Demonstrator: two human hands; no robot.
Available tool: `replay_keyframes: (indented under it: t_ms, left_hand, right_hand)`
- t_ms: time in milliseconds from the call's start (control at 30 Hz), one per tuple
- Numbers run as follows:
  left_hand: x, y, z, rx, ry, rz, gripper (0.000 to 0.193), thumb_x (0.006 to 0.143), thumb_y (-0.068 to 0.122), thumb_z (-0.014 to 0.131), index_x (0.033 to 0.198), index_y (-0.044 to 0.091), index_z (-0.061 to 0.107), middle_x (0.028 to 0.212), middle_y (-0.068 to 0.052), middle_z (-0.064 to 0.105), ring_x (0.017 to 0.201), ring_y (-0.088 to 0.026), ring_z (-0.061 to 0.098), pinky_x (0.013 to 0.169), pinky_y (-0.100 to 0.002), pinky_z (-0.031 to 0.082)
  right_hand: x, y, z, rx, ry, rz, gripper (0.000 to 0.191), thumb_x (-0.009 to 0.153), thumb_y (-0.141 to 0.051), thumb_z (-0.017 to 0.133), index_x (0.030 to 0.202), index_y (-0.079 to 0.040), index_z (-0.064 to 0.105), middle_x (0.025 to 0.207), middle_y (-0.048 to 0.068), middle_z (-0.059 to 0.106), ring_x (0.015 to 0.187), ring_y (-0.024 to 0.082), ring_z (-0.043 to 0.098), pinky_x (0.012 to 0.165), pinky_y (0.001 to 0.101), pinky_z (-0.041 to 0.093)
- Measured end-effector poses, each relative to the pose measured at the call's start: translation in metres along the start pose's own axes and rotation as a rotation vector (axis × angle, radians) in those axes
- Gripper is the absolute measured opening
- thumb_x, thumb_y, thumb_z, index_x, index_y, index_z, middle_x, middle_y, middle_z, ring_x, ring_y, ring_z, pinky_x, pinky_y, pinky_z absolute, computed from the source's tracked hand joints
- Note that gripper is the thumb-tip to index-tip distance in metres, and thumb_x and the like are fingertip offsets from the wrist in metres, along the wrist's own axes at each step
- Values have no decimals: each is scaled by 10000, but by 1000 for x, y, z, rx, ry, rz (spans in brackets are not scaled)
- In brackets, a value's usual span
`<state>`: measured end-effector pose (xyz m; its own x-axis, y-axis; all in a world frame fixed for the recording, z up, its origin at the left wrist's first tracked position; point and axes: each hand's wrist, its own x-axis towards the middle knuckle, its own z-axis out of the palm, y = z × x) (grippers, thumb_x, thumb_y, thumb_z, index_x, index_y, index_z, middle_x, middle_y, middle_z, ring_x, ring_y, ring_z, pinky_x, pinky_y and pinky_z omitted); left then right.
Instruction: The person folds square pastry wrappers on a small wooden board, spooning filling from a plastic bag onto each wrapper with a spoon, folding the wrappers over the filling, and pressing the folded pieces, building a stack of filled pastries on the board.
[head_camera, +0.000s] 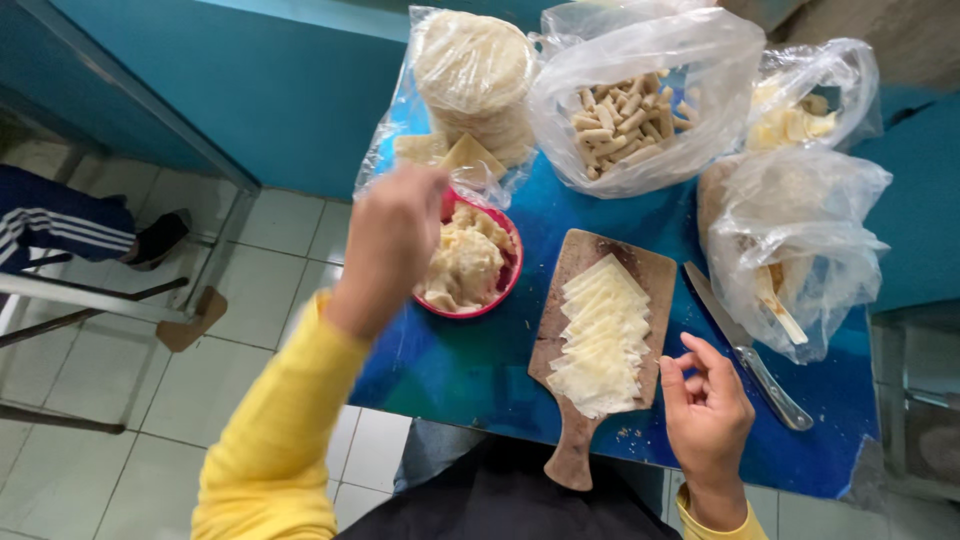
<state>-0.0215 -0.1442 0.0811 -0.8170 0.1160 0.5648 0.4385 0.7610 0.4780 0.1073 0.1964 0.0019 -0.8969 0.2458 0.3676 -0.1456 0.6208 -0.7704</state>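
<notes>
Two hands at work: my left grip (392, 235), closed how I cannot tell, should hover steady above the red bowl (508, 262), while my right grip (703, 400), loosely curled and empty, stays beside the cheese slices (603, 335).

The blurred left hand (392, 240) hides part of the red bowl (508, 262); its grip cannot be told.

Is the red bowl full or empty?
Full. The round red plastic bowl is heaped with pale yellowish dough pieces that rise above its rim.
</notes>
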Motion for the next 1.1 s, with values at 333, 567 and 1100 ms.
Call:
replay_keyframes:
  t_ms: [333,567,1100]
  left_hand:
    - [82,-83,58,78,-354,53,120,797,121,786,861,47,718,943,-159,696,930,-372,674,834,-456,528]
    - [79,-80,59,18,-292,-30,218,825,103,740,1013,16,668,976,-162,687,952,-377,656,839,-467,512]
    - [71,-85,51,191,-28,13,31,876,104,731,873,94,702,872,-103,653,887,-325,653,755,-459,531]
  right_hand:
    - [-1,8,3,34,27,43,330,929,-52,760,1249,-15,685,884,16,648,621,17,477,579,189,434]
    - [2,8,4,1,-9,59,331,914,-53,764,1233,-7,688,865,18,656,604,18,476,543,194,419]
    - [3,7,3,7,-12,63,305,918,-58,758,1214,-13,700,876,19,662,615,21,468,544,194,407]
